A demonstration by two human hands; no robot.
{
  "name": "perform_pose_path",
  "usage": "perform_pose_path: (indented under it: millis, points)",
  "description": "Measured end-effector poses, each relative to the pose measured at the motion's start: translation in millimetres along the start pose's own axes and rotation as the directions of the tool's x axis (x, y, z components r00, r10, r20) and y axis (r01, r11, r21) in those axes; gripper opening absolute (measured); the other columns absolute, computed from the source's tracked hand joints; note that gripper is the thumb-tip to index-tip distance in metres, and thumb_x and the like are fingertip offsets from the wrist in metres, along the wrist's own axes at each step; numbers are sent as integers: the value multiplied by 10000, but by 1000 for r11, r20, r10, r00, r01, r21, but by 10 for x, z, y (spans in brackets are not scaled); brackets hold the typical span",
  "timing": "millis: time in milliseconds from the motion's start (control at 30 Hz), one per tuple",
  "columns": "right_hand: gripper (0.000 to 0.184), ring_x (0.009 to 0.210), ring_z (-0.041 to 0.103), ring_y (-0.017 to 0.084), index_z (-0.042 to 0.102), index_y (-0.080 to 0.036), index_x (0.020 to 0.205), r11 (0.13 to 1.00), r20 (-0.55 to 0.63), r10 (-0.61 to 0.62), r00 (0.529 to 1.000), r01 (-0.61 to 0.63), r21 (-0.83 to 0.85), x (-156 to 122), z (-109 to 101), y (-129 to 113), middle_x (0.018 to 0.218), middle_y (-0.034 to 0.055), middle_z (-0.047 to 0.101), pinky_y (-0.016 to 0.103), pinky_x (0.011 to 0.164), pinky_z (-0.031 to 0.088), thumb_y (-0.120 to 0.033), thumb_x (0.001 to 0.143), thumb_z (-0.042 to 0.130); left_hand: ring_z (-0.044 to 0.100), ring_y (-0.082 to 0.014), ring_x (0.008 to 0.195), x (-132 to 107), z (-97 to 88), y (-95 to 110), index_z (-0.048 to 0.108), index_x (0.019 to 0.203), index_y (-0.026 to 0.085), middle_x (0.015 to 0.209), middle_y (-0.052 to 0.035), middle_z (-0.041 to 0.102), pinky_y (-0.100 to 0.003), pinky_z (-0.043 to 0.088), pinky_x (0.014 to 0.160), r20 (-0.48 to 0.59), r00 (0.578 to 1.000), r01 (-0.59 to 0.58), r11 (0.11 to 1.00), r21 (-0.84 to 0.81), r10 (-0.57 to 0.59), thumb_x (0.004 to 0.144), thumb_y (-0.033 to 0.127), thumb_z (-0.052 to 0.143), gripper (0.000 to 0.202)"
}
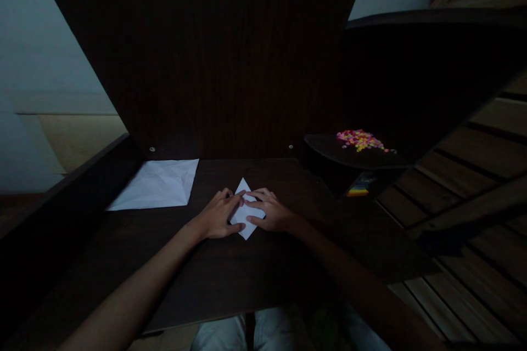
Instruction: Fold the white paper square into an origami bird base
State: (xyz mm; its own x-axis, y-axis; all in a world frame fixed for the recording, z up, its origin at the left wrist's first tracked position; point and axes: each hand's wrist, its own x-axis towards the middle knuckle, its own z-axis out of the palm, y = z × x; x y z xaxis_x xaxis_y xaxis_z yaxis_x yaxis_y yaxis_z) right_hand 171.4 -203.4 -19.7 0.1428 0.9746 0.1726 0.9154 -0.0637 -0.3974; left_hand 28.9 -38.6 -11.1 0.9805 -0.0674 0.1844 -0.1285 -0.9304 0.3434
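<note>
On the dark wooden desktop (230, 279), my left hand (219, 216) and right hand (272, 212) rest on a white paper diamond (241, 215), fingers loosely spread, tips touching it, creased white sheet (155, 185) off left, small multicolored pieces (360, 140) on corner shelf (327, 148), right.

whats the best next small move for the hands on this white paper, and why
Probably pin the white diamond-shaped paper with the left hand and sweep the right hand outward to its right corner, pressing it flat. Both hands lie on the paper close together, and the dark tabletop beneath should give firm backing.
</note>
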Motion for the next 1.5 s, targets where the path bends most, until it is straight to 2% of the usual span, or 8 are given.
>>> perform_pose_path:
  millis: [167, 367, 567, 800, 933, 1100, 1233, 1500]
  points:
    - [472, 1248, 352, 305, 600, -184, 1238, 1000, -26, -11, 1000, 10, -7, -13, 9, 3, 1370, 129, 460, 534, 1026, 313, -380, 811, 638, 449, -320, 1086, 18, -11, -33, 418, 1291, 171, 1210, -124, 553, -465, 345, 959, 12, 1000, 12, 1000, 16, -13, 743, 484, 646, 671]
    - [473, 1241, 357, 297, 600, -168, 1242, 999, -51, -40, 998, 41, 15, -18, 32, 34, 1370, 131, 475, 502, 1032, 344, -377, 819, 626, 456, -306, 1133, -14, -10, -93, 414, 1323, 188, 1299, -114, 522, -451, 365, 973, -72, 993, 88, 995, -44, -91, 758, 443, 641, 660]
    - [478, 1241, 365, 305, 595, -183, 1248, 999, -63, -36, 997, 37, 20, -18, 51, 43, 1357, 137, 487, 534, 1029, 335, -366, 809, 637, 480, -307, 1107, -86, -74, -106, 590, 1234, 203, 1326, -97, 557, -474, 375, 968, -51, 999, -2, 999, -33, 0, 789, 402, 609, 488]
    - [502, 1248, 370, 294, 610, -165, 1225, 995, -83, 15, 996, -7, 102, -8, 81, 68, 1373, 144, 473, 493, 1041, 346, -364, 771, 680, 440, -314, 1168, -104, -66, -134, 551, 1282, 231, 1391, -81, 500, -527, 330, 991, -31, 999, 27, 997, -79, -29, 758, 392, 656, 559]
    - [537, 1206, 424, 283, 596, -205, 1233, 986, -113, 25, 993, -6, 164, 23, 88, 79, 1321, 120, 530, 489, 1018, 359, -348, 732, 727, 475, -293, 1143, -65, -23, -125, 600, 1211, 224, 1310, -81, 571, -496, 343, 1000, -62, 993, 90, 986, -141, -99, 756, 376, 664, 484]
    - [578, 1183, 454, 273, 583, -218, 1225, 978, -163, 30, 986, 4, 207, 44, 77, 67, 1279, 107, 553, 468, 1002, 369, -318, 687, 769, 535, -271, 1089, -5, 46, -126, 575, 1219, 196, 1193, -86, 632, -447, 401, 972, -177, 957, 192, 960, -203, -229, 773, 352, 632, 475]
    - [577, 1176, 462, 262, 577, -218, 1222, 972, -173, 12, 985, 29, 234, 41, 47, 33, 1280, 98, 548, 445, 994, 375, -292, 684, 770, 542, -275, 1083, 11, 78, -132, 592, 1181, 193, 1174, -82, 643, -456, 411, 971, -196, 950, 199, 954, -226, -244, 768, 336, 634, 439]
    - [524, 1121, 491, 261, 615, -223, 1174, 971, -233, 2, 973, 53, 232, 25, 60, 5, 1244, 97, 536, 451, 969, 385, -269, 675, 766, 602, -233, 969, 14, 87, -106, 584, 1059, 197, 1003, -61, 648, -391, 477, 882, -231, 929, 214, 929, -303, -289, 761, 282, 627, 313]
